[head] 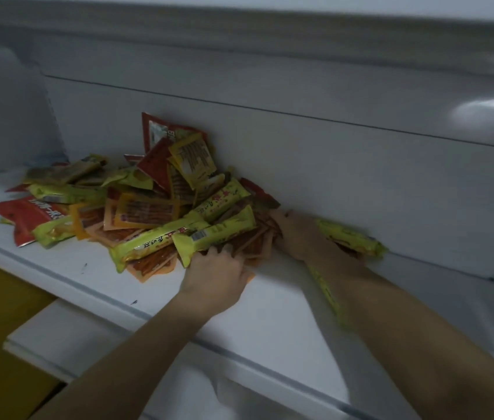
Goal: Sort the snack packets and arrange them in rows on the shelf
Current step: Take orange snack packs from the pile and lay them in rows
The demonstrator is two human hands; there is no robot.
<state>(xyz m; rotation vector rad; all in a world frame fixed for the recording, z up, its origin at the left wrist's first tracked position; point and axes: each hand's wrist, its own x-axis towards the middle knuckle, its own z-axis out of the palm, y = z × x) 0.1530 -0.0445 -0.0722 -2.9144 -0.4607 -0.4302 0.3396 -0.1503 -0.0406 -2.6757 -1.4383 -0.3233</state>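
The snack packets (136,207) lay in one unsorted heap on the white shelf (270,313), piled against the back panel (330,165), left of centre. No rows were formed yet.

Risks (judgement):
- The heap was loose and stacked several layers deep. Pulling from its base could collapse it w/ packets sliding toward the front edge and dropping off.
- Glossy film wrappers would slip on each other; a multi-packet grab could shed pieces.
- Image was dim and blurred, so similar yellow wrappers might be mis-sorted.

Orientation: the long yellow-green packets (218,231) at the heap's near side ran w/ long axes from lower left to upper right, roughly parallel to one another. A separate yellow-green packet (351,237) lay beside the back panel, right of the heap, long axis running along the panel. Flat orange packets (145,212) and red packets (27,216) pointed in mixed directions.

Hands: left hand (218,274) rested palm-down at the heap's near edge, fingers spread over the end of a yellow-green packet; closed grip not confirmed. Right hand (297,234) reached into the heap's right side, between heap and separate packet; fingers hidden, so cannot tell whether it held anything
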